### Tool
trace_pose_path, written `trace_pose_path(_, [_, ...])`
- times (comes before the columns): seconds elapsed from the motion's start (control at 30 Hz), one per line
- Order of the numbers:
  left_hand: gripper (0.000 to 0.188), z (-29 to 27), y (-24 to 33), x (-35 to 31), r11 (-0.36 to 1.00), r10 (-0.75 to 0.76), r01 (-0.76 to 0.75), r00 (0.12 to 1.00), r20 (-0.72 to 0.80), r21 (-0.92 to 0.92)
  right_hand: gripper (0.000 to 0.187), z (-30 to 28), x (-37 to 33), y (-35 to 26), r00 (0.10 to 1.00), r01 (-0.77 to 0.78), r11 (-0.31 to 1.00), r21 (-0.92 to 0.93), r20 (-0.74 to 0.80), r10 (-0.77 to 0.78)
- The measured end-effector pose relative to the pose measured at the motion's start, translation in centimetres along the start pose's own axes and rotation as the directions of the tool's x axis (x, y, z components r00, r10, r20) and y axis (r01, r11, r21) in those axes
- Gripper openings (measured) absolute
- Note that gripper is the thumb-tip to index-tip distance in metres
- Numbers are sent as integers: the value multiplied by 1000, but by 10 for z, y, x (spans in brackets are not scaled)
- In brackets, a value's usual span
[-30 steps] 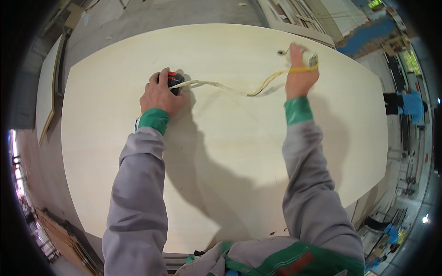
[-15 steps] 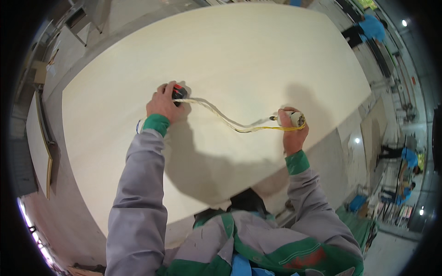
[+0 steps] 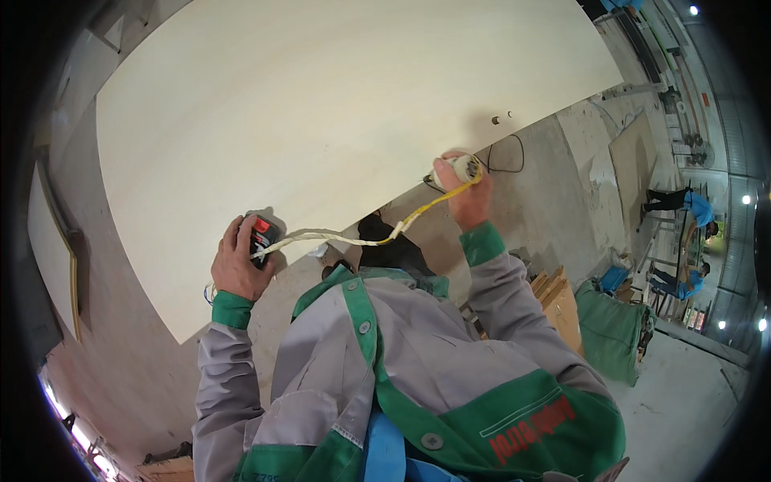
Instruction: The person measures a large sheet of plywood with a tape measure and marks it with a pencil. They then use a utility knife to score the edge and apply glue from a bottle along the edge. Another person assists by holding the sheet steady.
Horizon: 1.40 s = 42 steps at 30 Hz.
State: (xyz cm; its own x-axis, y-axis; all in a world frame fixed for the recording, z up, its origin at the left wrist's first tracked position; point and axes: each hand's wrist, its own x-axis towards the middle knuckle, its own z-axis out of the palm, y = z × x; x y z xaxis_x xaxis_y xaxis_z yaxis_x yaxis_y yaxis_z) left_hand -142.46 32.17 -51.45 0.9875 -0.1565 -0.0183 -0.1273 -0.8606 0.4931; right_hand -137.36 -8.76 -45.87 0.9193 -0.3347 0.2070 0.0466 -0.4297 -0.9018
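Observation:
My left hand (image 3: 239,261) is closed around a black and red block (image 3: 261,240) that looks like a battery pack, at the near edge of a large pale panel (image 3: 321,104). My right hand (image 3: 468,197) grips a whitish cylindrical handheld power tool (image 3: 454,171) near the panel's right-hand near edge. A dark tip shows at the tool's left end. Between the block and the tool runs a white and yellow wrapped cord (image 3: 353,239), slack in front of my body. Whether the tool touches the panel I cannot tell.
Two small dark spots (image 3: 495,120) lie near the panel's right edge. A thin black loop (image 3: 522,153) hangs beside them. Cardboard (image 3: 560,309) and a green sack (image 3: 610,337) stand to the right. Other people (image 3: 697,207) in blue are farther right; another panel (image 3: 56,249) leans at left.
Both hands have drawn back toward my body, keeping hold of the block and the tool. The panel now sits higher in view, and the small dark spots by its right edge have become visible.

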Motion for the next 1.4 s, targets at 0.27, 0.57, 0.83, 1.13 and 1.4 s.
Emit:
trace_pose_path(0.27, [86, 2, -9, -8, 995, -104, 104, 992, -70, 4, 31, 54, 3, 4, 980, -126, 986, -108, 144, 141])
trace_pose_path(0.57, [83, 9, -13, -8, 983, -183, 185, 978, -103, 8, 34, 62, 13, 7, 951, -51, 986, -159, 295, 97])
trace_pose_path(0.83, [82, 31, -12, -25, 940, -334, 339, 936, -113, 28, 33, 62, -18, 25, 954, -13, 982, -186, 291, 68])
trace_pose_path(1.13, [83, 29, 1, -23, 907, -404, 416, 904, -141, 66, 36, 57, -27, 44, 950, -35, 999, 3, 311, 33])
trace_pose_path(1.4, [83, 30, 5, -20, 876, -467, 478, 873, -140, 60, 33, 72, -2, 34, 931, -95, 995, 18, 356, 82])
